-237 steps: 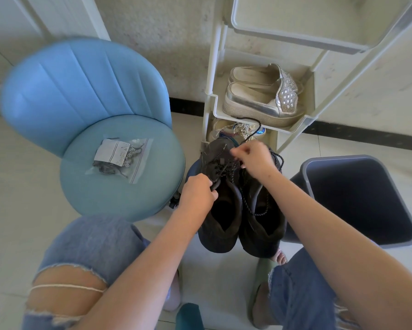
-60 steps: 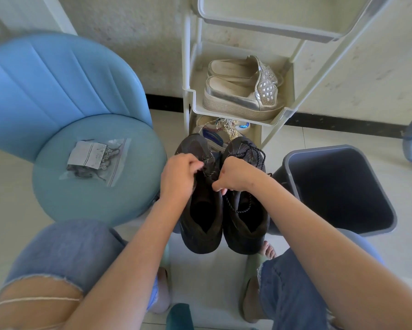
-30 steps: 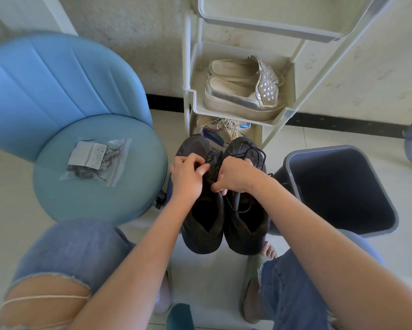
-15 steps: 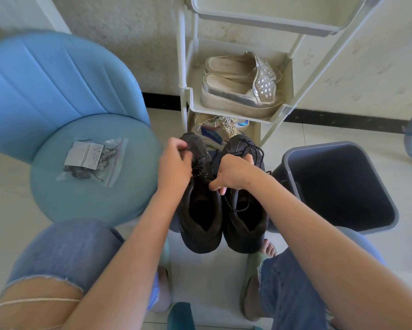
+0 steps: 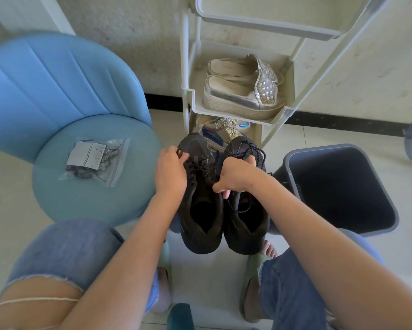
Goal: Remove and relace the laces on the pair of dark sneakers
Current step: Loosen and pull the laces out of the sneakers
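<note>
Directly below the head camera, the dark sneakers sit side by side and touching between the person's knees, heels nearest the camera and toes toward the shoe rack [image 5: 271, 120]. What they rest on is mostly hidden. The left hand [image 5: 170, 172] lies over the left sneaker [image 5: 200, 239], thumb and fingertips pinching the lace [image 5: 199, 165] near the toe; that lace crosses the eyelets just beside the hand. The right hand [image 5: 238, 175] is curled tight at the tongue of the right sneaker [image 5: 246, 229], closed round a speckled cord [image 5: 239, 209] whose loop hangs below the fist into the shoe's opening.

At the left stands a blue chair [image 5: 57, 91] with a plastic bag [image 5: 95, 160] on its seat. Silver platform shoes [image 5: 240, 96] fill a rack shelf. A grey bin [image 5: 338, 186] stands at the right.
</note>
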